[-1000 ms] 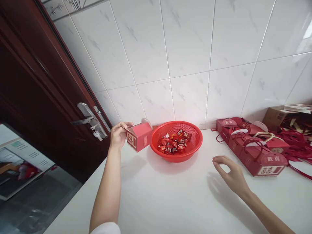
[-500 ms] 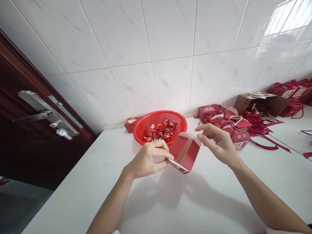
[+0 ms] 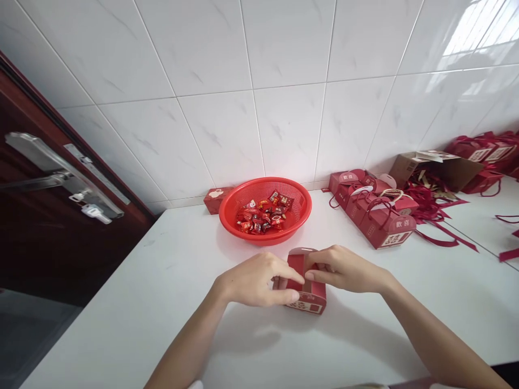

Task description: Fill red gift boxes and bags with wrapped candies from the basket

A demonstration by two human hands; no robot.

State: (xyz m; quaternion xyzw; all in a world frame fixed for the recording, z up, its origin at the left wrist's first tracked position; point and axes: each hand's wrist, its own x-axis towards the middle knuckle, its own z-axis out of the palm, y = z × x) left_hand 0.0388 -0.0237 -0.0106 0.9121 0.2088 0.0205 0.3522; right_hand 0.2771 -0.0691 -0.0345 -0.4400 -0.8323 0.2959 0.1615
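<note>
A small red gift box [image 3: 315, 307] stands upright on the white table, its top open and its rounded end flaps raised. My left hand [image 3: 263, 280] grips the box's left side, with thumb and index finger near the front flap. My right hand [image 3: 344, 270] is at the right side, fingers closed on the box's upper edge and partly reaching inside. Just behind the box sits a red plastic basket [image 3: 265, 237] holding several red-wrapped candies [image 3: 259, 219].
Several closed red boxes [image 3: 373, 216] with ribbon handles stand right of the basket. Farther right lie a cardboard box [image 3: 458, 172] and loose ribbons [image 3: 430, 208]. A small red box [image 3: 214, 201] sits by the tiled wall. A door with a handle [image 3: 60, 178] is at left.
The box, tilted in the air in my left hand before, now stands on the table nearer to me. My right hand has moved left and down onto it. The view has shifted slightly.
</note>
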